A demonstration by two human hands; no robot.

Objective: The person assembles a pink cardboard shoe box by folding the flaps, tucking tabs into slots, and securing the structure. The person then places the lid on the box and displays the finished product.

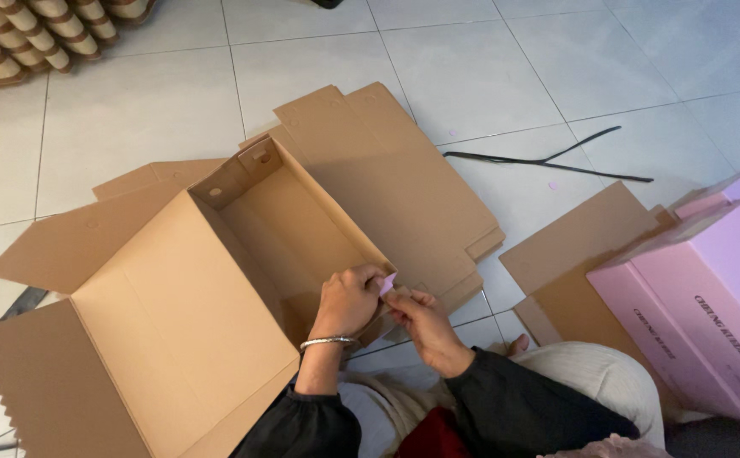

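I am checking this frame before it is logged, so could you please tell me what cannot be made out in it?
- Head view: the small pink piece is mostly covered by the left hand and right hand; its shape is unclear.
- The near corner of the cardboard box is hidden behind both hands.
- The pink boxes are cut off by the right edge.
- The striped rolls are cut off by the top edge.

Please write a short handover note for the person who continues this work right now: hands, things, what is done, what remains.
Left hand and right hand both pinch a small pink tab at the near corner of the open brown box.
Box stands half-folded on the floor; far end wall is up, flaps lie spread.
Flat cardboard lies behind it, pink boxes at right.
Left: near corner, then flaps.
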